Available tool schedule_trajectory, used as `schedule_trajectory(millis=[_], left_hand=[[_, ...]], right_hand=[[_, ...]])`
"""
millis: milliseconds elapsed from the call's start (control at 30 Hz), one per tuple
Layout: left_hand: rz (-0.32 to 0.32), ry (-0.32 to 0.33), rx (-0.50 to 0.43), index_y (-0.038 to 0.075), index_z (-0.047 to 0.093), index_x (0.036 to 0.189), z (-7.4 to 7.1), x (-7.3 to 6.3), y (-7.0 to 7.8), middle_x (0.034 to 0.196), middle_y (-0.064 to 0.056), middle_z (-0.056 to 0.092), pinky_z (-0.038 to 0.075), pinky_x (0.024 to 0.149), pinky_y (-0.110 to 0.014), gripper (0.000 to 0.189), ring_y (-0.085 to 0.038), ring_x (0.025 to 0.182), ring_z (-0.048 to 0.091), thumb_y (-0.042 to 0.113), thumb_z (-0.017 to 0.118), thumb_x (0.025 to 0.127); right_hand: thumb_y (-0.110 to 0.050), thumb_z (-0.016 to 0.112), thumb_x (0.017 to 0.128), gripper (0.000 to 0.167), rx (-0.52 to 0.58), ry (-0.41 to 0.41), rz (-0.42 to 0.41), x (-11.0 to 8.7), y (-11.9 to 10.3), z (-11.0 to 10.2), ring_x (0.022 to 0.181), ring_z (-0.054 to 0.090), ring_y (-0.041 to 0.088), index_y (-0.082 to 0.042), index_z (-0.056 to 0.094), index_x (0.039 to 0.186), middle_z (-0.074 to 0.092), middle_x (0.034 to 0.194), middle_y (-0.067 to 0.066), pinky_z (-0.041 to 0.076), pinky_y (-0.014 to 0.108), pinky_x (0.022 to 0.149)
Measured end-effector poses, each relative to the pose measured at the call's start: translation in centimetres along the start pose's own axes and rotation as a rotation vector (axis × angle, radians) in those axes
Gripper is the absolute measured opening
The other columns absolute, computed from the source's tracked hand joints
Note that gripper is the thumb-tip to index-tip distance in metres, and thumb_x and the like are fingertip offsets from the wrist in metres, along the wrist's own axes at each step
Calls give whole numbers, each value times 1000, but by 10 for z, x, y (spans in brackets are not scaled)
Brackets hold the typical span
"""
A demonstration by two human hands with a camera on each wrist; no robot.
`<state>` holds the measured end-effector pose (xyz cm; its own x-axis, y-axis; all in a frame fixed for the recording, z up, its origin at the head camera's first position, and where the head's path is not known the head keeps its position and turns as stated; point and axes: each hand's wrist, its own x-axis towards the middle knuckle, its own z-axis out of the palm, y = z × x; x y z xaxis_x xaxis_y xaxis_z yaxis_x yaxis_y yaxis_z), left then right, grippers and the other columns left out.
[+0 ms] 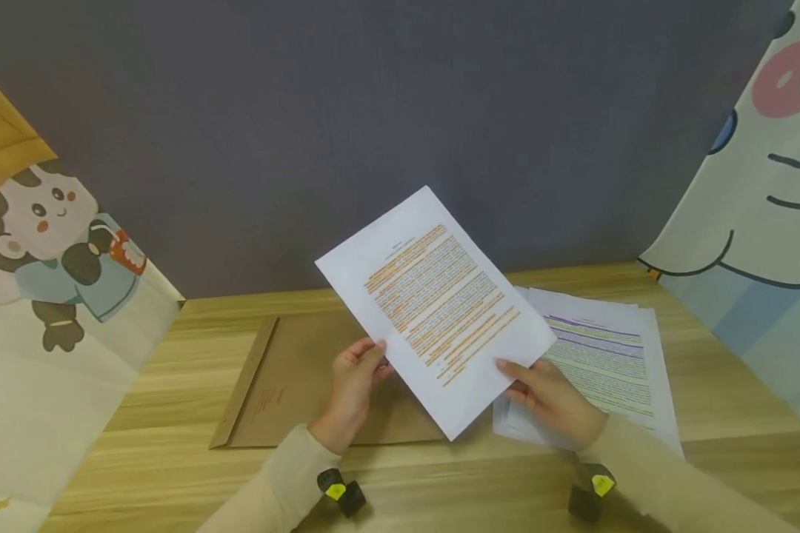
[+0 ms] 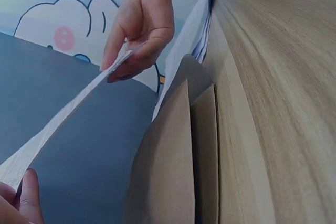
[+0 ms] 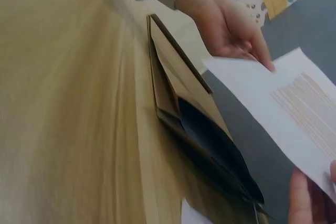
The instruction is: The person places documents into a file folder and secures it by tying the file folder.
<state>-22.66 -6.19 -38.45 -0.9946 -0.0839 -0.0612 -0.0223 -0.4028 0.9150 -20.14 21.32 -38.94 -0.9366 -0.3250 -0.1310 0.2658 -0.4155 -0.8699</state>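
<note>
A white printed sheet point(image 1: 433, 311) with orange-highlighted lines is held up and tilted above the table. My left hand point(image 1: 356, 385) pinches its left edge between thumb and fingers. At the lower right corner, my right hand point(image 1: 556, 400) grips it with the thumb on the printed face. Beneath the sheet lies a brown kraft paper document envelope point(image 1: 293, 377), partly covered by it in the head view. The right wrist view shows the mouth of the envelope point(image 3: 210, 135) gaping, with a dark inside. Seen edge-on in the left wrist view, the sheet point(image 2: 68, 108) spans both hands.
Several loose papers point(image 1: 663, 385) with purple and green highlighting lie on the right of the wooden table point(image 1: 440, 488), partly behind the right hand. A dark grey panel point(image 1: 400, 111) rises at the back. Cartoon-printed sheets point(image 1: 127, 348) flank the table on both sides.
</note>
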Motion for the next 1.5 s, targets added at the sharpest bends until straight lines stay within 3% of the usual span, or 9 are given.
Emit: schedule_trajectory(millis=[467,733,833,1200,1500], left_hand=[[19,-14,16,-7,60,94,1,-1,-2,75,0,63,55,65,-23,8,-9,68,62,-3,54,90],[10,-29,24,-6,60,89,3,0,-6,74,-1,64,56,65,-25,5,-11,69,65,-6,55,87],[12,-51,31,-8,60,90,3,1,-8,74,-2,65,56,66,-26,5,-12,68,65,-6,57,87],[-7,-108,77,-13,59,97,3,0,-9,75,-1,67,55,66,-25,13,-11,69,66,-7,58,85],[-25,-151,170,-16,58,102,3,1,-9,75,-4,68,56,66,-25,21,-11,68,66,-5,61,85]], right_hand=[[-6,56,93,16,-19,214,-13,2,5,6,94,65,13,-11,54,108,67,100,-2,51,25,85],[-10,60,92,4,-103,391,-68,4,2,6,77,63,4,-13,63,93,67,86,-5,52,16,70],[-10,60,91,8,-97,432,-84,5,0,6,71,62,4,-15,65,87,66,81,-4,51,15,67],[-13,61,91,13,-76,460,-135,5,-1,4,62,57,2,-16,67,80,63,74,-5,48,12,59],[-13,61,91,15,-36,453,-145,9,-3,-5,66,58,2,-17,68,79,64,77,-5,49,13,62]])
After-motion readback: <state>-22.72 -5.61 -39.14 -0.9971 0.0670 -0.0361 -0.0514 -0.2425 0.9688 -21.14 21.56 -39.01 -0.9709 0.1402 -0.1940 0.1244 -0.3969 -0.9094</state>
